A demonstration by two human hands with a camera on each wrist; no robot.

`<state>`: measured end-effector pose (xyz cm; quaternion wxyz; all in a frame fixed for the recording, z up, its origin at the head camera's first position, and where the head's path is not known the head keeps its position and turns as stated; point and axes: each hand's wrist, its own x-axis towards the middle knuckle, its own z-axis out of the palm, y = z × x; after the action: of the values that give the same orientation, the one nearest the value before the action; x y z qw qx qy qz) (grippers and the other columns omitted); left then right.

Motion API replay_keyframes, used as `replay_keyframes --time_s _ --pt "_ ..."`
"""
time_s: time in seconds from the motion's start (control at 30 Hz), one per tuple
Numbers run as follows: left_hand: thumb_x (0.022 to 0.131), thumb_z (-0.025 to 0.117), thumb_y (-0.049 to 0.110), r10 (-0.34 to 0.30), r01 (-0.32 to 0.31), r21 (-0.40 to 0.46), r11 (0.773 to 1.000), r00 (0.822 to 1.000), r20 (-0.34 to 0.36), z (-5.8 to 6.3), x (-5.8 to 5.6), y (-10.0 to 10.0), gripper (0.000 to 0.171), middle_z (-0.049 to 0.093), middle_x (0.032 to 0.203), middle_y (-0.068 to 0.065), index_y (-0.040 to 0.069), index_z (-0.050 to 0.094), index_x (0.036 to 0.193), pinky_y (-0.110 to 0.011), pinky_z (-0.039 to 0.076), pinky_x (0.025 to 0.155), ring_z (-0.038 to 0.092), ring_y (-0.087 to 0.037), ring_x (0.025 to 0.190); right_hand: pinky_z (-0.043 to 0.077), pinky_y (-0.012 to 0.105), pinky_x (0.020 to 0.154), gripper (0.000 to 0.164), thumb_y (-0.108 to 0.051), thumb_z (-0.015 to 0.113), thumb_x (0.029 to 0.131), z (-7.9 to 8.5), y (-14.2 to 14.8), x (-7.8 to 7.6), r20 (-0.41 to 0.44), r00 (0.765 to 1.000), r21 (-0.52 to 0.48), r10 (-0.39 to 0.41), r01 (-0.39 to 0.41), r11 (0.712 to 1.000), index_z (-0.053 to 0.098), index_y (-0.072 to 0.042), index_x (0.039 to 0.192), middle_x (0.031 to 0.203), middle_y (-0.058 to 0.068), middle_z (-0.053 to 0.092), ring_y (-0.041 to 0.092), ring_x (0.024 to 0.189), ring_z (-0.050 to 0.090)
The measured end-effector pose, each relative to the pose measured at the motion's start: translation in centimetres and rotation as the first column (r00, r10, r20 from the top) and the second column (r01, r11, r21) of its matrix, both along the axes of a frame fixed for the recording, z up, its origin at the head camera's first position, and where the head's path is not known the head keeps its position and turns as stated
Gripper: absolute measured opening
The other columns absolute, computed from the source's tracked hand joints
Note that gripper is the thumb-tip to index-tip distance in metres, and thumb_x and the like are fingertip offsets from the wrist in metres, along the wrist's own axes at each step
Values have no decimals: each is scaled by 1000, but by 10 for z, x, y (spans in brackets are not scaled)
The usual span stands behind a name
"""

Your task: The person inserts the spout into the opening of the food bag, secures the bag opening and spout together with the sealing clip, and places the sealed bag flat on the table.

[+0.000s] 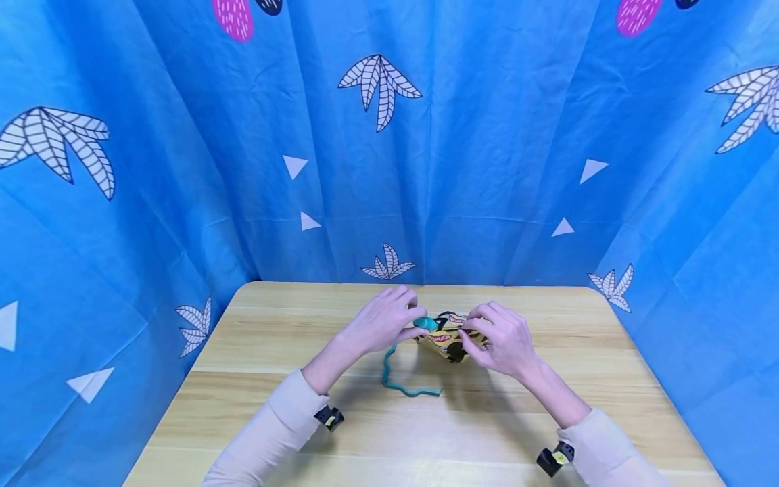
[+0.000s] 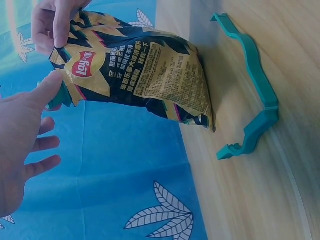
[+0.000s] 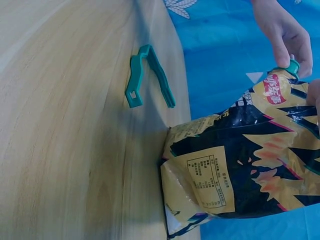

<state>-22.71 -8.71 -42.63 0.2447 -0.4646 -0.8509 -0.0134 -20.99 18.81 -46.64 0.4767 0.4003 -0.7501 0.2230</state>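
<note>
A gold and black chip bag (image 1: 439,341) stands upright at the table's far middle, its lower end by the tabletop. At the bag's top left corner, my left hand (image 1: 382,323) pinches a small teal piece with a rounded end (image 1: 426,324) between thumb and finger. In the left wrist view the thumb presses against the bag's corner there, with the other fingers spread. My right hand (image 1: 504,341) pinches the top edge toward the other side. A bent teal strip (image 1: 386,372), like an opened bag clip, lies on the wood just in front of the bag.
The light wooden table (image 1: 274,392) has rounded far corners. Blue patterned curtains (image 1: 475,135) hang behind it and along both sides. Each sleeve carries a small black wrist camera (image 1: 329,417) near the cuff.
</note>
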Motion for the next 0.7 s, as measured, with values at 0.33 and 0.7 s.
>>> replay_keyframes --time_s 0.33,0.7 --pt "97 73 45 -18 18 14 1000 999 33 0 0 3 29 63 100 1 18 70 107 -28 51 81 57 -15 95 51 29 51 12 -25 68 85 0 0 0 3 1000 14 2 -2 1000 74 -17 78 80 -3 70 15 69 63" --pt "98 73 46 -21 19 36 999 998 56 -3 -1 2 31 63 100 1 16 69 108 -29 51 81 58 -15 94 51 30 51 14 -26 67 87 1 1 0 -3 1000 18 -1 1 1000 73 -18 78 80 -3 69 15 68 63"
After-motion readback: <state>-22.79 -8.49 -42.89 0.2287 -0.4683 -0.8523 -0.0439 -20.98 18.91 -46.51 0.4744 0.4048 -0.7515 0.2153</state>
